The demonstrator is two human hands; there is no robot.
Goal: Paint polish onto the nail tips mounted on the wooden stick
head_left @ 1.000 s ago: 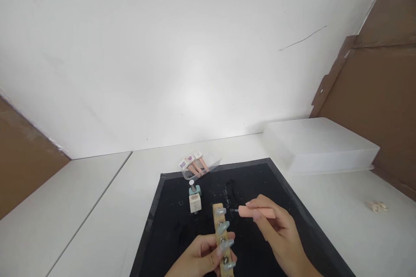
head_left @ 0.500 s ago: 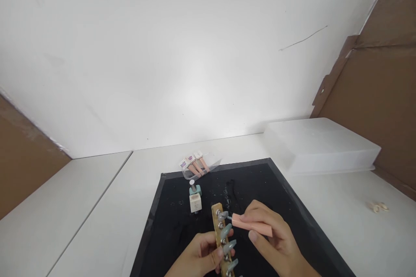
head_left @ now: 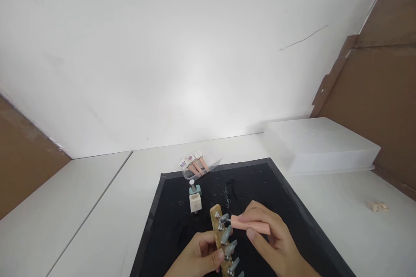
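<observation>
My left hand [head_left: 202, 254] is closed around a wooden nail tip holder [head_left: 216, 217], tilted with its far end up. Several grey-green false nails [head_left: 230, 247] stick out along its right side on metal mounts. In my right hand [head_left: 271, 236] is a pink nail polish brush cap [head_left: 251, 225], pinched between thumb and fingers. Its thin brush tip reaches the topmost false nail [head_left: 224, 217]. A white square bottle [head_left: 195, 203] stands on the black mat, just in front of a teal bottle [head_left: 195, 189] with a silver cap.
Pink-handled bottles [head_left: 196, 165] with white labelled blocks lie in a clear tray at the back edge of the black mat [head_left: 256, 177]. A white plastic box [head_left: 321, 147] sits at the right rear. Small beige rings [head_left: 378, 206] lie on the white table at right.
The nail holder has turned slightly in my left hand. My right hand has shifted a little left, bringing the brush over the top false nail.
</observation>
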